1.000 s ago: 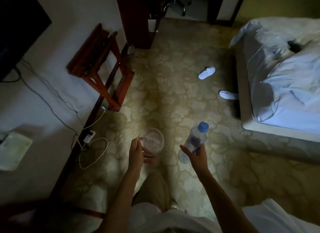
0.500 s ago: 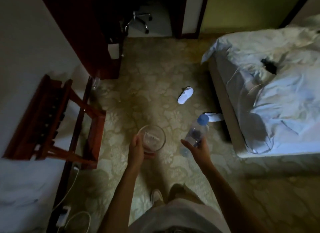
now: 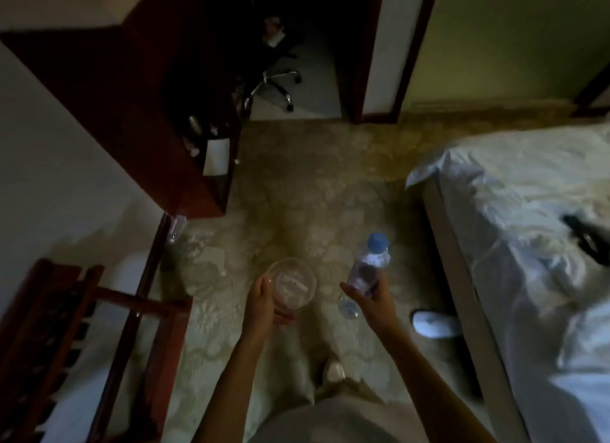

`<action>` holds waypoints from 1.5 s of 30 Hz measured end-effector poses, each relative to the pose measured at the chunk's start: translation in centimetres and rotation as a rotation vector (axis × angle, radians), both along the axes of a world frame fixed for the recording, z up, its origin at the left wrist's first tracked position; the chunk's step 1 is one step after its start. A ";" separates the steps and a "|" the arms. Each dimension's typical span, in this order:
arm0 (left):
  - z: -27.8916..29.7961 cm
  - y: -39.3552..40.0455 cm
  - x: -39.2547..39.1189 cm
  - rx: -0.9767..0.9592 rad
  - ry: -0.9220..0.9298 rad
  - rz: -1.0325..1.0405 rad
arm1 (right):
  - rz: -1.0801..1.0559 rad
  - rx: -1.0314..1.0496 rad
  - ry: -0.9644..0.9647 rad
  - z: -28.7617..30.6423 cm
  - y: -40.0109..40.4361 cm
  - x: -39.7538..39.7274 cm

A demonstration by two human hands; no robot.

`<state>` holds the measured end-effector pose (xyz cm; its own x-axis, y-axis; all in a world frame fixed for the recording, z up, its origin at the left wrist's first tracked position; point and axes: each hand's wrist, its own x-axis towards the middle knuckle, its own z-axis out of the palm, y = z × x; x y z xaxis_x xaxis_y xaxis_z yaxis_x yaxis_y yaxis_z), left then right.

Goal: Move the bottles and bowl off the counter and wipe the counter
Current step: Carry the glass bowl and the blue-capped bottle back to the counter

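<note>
My left hand (image 3: 264, 302) grips a clear bowl (image 3: 292, 286); just right of it, my right hand (image 3: 371, 297) grips a tilted, blue-capped bottle (image 3: 368, 272).

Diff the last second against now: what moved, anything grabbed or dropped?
The person walked forward: dark wooden cabinet and doorway drew nearer, white slipper slid back beside the bed. Nothing grabbed or released. Left hand keeps its grip on the clear round bowl; right hand on the blue-capped clear plastic bottle.
</note>
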<state>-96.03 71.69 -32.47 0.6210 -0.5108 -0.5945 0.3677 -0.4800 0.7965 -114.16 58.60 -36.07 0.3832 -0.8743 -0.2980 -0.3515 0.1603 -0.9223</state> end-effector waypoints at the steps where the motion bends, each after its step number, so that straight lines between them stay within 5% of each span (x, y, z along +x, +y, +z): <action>1: 0.9 -2.4 1.5 0.000 -0.017 0.013 | 0.034 0.006 -0.010 0.8 -2.8 1.9; 13: -0.5 -28.8 22.1 0.042 -0.048 0.087 | 0.141 0.066 -0.022 -1.5 -29.5 23.4; 22: 5.3 -49.7 40.7 -0.034 -0.091 0.168 | 0.197 0.014 -0.166 6.9 -51.8 42.0; 31: 4.6 -65.7 57.1 0.003 -0.162 0.373 | 0.446 0.069 -0.277 6.8 -70.7 62.5; 38: 13.2 -72.6 68.7 -0.073 -0.497 0.635 | 0.754 -0.002 -0.362 13.7 -81.6 81.7; 41: 17.1 -73.0 73.7 -0.094 -0.400 0.707 | 0.873 0.097 -0.385 16.3 -83.1 89.9; 45: 20.4 -71.9 81.6 -0.077 -0.513 0.832 | 0.994 -0.013 -0.470 20.1 -83.6 101.0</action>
<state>-14.46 -0.22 -12.08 0.9741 0.1810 -0.1358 0.1661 -0.1644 0.9723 -13.16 -24.99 -15.99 0.9909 -0.1151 0.0693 0.0686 -0.0107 -0.9976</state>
